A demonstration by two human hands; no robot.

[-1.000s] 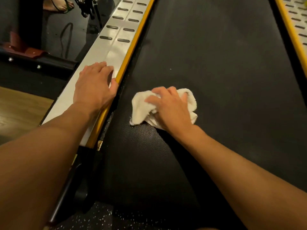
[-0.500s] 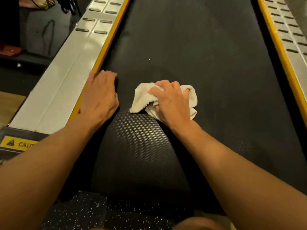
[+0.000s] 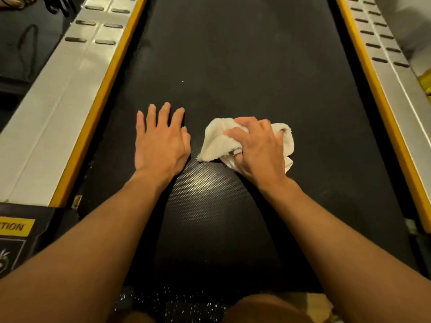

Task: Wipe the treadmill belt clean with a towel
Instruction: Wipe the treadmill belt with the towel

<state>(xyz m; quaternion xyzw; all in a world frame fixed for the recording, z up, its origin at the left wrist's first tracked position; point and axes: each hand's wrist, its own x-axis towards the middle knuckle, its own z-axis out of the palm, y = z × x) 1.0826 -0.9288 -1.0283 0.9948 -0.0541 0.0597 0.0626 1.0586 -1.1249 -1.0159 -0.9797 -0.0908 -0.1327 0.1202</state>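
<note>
The black textured treadmill belt (image 3: 233,54) runs away from me down the middle of the view. A crumpled white towel (image 3: 215,143) lies on the belt near its rear end. My right hand (image 3: 258,148) presses down on the towel, its fingers curled into the cloth. My left hand (image 3: 159,141) rests flat on the belt just left of the towel, fingers spread, holding nothing.
Silver side rails with yellow edging flank the belt, the left rail (image 3: 58,108) and the right rail (image 3: 396,73). A black end cap with a yellow caution label (image 3: 14,227) sits at the lower left. Speckled rubber floor (image 3: 177,308) lies below the belt's end.
My left hand has moved from the left side rail across onto the belt beside the towel. My right hand stays on the towel. The view has shifted toward the belt's centre.
</note>
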